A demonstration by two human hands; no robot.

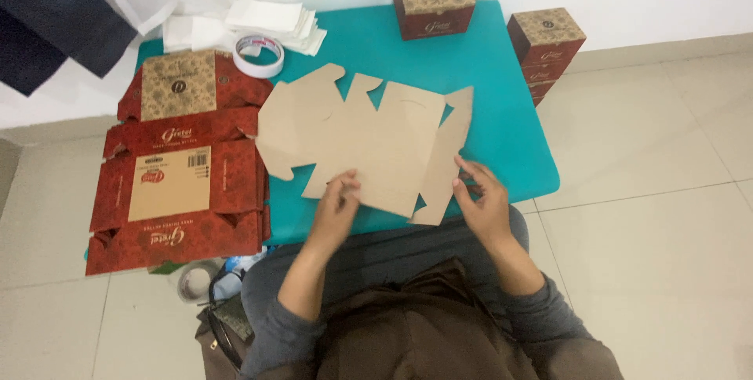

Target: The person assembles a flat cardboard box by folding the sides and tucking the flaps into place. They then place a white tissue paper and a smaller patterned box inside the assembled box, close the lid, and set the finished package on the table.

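Note:
A flat brown cardboard box blank (369, 141) lies plain side up on the teal table (502, 113). My left hand (339, 206) pinches its near edge with thumb on top. My right hand (480, 198) holds the narrow right-hand flap (449, 162), which is lifted and folded up along its crease.
A stack of unfolded red and tan printed box blanks (176, 164) covers the table's left side. A roll of tape (258, 54) and white papers (271, 21) lie at the back. One folded box (433, 0) stands on the table, two more (545, 47) stacked on the floor at right.

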